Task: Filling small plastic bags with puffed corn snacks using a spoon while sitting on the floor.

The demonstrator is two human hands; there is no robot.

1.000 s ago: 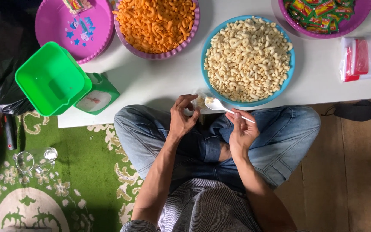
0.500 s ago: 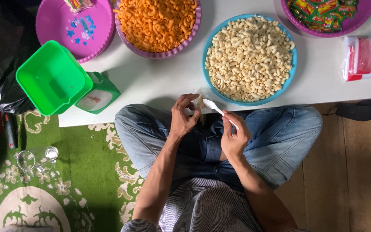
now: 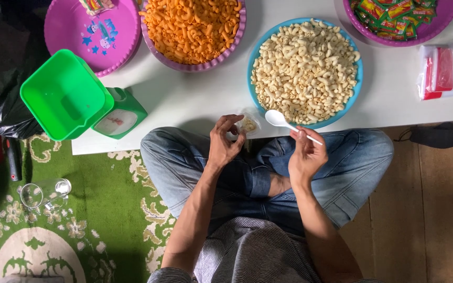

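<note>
Left hand just below the near edge of the white table, fingers pinched on a small clear bag partly filled with pale snack pieces. Right hand right of that bag, fingers closed on the handle of a white plastic spoon, bowl of the spoon against the near rim of the blue tray of pale curls. Left of the blue tray: tray of orange curls, empty purple tray, green kitchen scale with green bowl. Right of it: purple tray of wrapped sweets, stack of clear bags.
</note>
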